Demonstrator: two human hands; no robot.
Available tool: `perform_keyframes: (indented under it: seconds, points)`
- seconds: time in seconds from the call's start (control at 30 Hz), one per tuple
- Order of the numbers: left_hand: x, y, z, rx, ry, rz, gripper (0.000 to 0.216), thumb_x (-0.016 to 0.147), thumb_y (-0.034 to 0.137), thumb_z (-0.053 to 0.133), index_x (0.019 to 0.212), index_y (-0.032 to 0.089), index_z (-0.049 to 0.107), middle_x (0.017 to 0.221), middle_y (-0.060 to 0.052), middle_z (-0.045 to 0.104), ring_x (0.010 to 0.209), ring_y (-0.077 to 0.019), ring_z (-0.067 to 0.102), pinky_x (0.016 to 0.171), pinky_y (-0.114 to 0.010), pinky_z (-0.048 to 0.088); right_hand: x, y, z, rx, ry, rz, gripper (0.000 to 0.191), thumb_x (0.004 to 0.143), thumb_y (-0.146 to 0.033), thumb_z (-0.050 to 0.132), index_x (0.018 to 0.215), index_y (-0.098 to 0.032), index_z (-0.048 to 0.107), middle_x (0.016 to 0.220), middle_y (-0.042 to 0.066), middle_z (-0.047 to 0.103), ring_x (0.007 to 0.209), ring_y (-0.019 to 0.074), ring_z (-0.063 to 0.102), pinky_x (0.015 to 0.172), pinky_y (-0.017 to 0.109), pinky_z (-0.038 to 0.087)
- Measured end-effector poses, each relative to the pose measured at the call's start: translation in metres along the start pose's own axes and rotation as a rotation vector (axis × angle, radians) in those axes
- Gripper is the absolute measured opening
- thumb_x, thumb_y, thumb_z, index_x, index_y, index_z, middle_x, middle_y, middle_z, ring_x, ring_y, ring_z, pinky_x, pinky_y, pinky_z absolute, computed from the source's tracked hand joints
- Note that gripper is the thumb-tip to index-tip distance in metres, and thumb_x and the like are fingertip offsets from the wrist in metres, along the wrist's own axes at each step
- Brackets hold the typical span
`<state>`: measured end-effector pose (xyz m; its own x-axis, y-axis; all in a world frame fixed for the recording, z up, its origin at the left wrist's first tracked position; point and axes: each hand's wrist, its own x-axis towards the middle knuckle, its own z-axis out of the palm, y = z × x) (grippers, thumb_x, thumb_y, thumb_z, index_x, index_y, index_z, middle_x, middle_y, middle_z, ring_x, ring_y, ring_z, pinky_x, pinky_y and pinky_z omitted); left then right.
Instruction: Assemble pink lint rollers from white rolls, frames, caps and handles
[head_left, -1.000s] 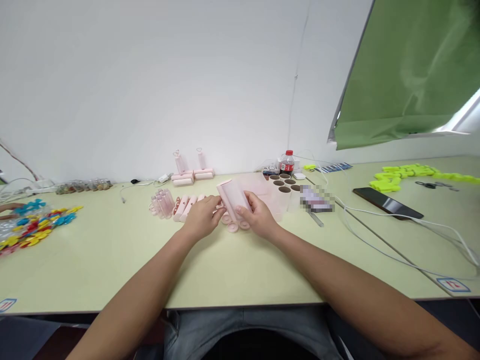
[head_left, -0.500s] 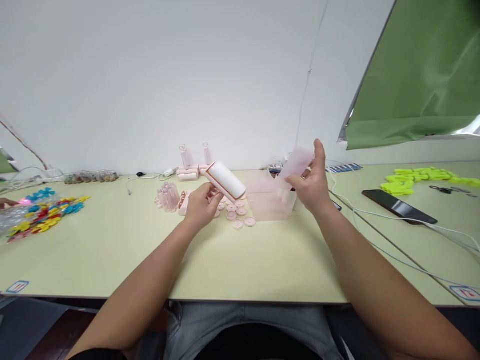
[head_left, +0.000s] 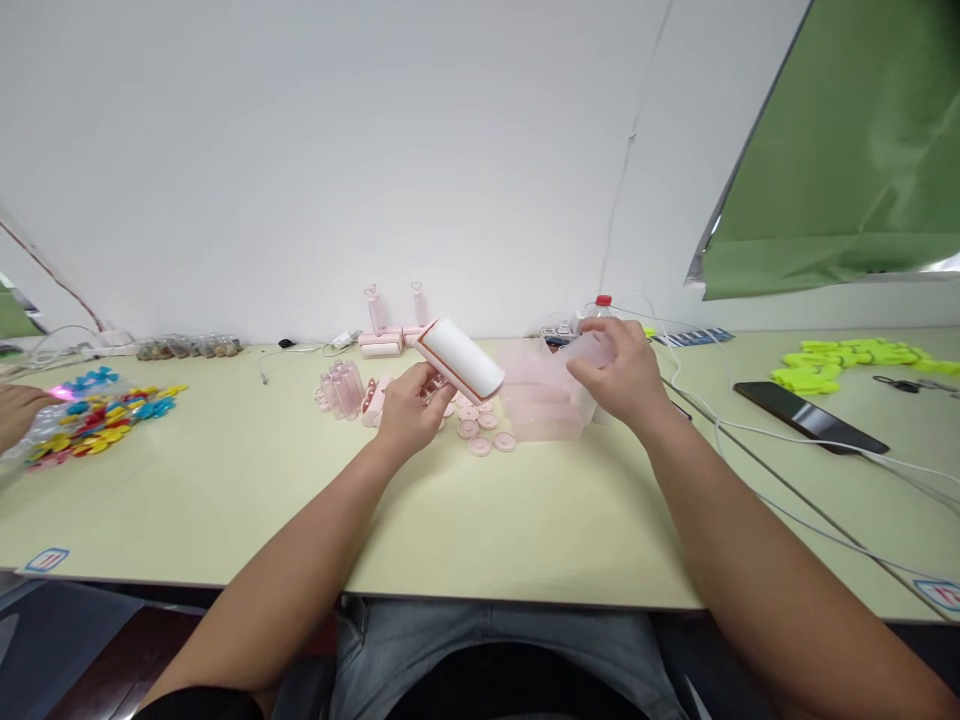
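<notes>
My left hand [head_left: 411,408] is closed around the pink frame of a lint roller [head_left: 463,360], its white paper roll facing up at a tilt. My right hand [head_left: 624,372] grips a translucent pink plastic cover [head_left: 587,350] between thumb and fingers, above the right end of a group of similar translucent pink covers [head_left: 541,420]. Several round pink caps [head_left: 480,446] lie on the table below the roller. Left of my left hand are translucent pink handles [head_left: 341,390] and a pink part [head_left: 373,400], partly hidden by the hand.
Two lint rollers with handles upright [head_left: 381,345] stand by the wall. Coloured plastic pieces [head_left: 112,420] lie at the left near another person's hand [head_left: 22,412]. A red-capped bottle [head_left: 603,302] is behind my right hand; a phone [head_left: 810,416], white cables [head_left: 787,436] and yellow-green strips [head_left: 847,360] lie right.
My right hand has tipped and lowered the cover, which now lies flatter near the other covers. The left hand still holds the lint roller, its paper turned more toward me.
</notes>
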<state>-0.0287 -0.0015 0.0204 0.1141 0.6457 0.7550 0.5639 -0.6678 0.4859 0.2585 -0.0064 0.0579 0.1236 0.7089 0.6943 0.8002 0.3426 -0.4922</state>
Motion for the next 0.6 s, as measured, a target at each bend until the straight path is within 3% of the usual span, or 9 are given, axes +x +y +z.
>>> perform_keyframes:
  seconds: [0.17, 0.3, 0.47, 0.6]
  points:
    - [0.001, 0.002, -0.001, -0.001, 0.039, 0.019, 0.016, 0.083, 0.033, 0.061, 0.088, 0.018, 0.061, 0.075, -0.002, 0.065, 0.067, -0.0156, 0.060, 0.061, -0.028, 0.044, -0.004, -0.005, -0.005, -0.174, -0.090, -0.007, 0.019, 0.069, -0.034, 0.064, 0.077, -0.021, 0.053, 0.090, 0.005, 0.050, 0.080, 0.0217, 0.052, 0.069, 0.034, 0.042]
    - [0.001, 0.004, -0.001, -0.028, 0.054, 0.005, 0.015, 0.083, 0.033, 0.060, 0.087, 0.019, 0.060, 0.075, -0.002, 0.065, 0.068, -0.0156, 0.060, 0.062, -0.028, 0.045, -0.020, 0.000, -0.003, -0.316, -0.171, -0.083, 0.024, 0.074, -0.039, 0.062, 0.062, -0.021, 0.049, 0.089, 0.005, 0.053, 0.076, 0.0209, 0.053, 0.063, 0.033, 0.040]
    - [0.001, 0.004, 0.000, -0.056, 0.036, 0.012, 0.015, 0.084, 0.034, 0.060, 0.089, 0.019, 0.060, 0.077, -0.003, 0.065, 0.070, -0.0159, 0.060, 0.064, -0.028, 0.046, -0.041, 0.013, 0.012, -0.414, -0.149, -0.332, 0.030, 0.081, -0.031, 0.056, 0.055, -0.017, 0.062, 0.102, 0.014, 0.056, 0.093, 0.0286, 0.049, 0.078, 0.041, 0.043]
    - [0.001, 0.004, 0.000, -0.077, 0.026, 0.021, 0.015, 0.085, 0.033, 0.059, 0.090, 0.019, 0.060, 0.079, -0.003, 0.065, 0.073, -0.0166, 0.061, 0.065, -0.029, 0.047, -0.045, 0.013, 0.022, -0.474, -0.180, -0.350, 0.034, 0.084, -0.030, 0.054, 0.056, -0.016, 0.069, 0.105, 0.016, 0.058, 0.091, 0.0300, 0.047, 0.076, 0.043, 0.043]
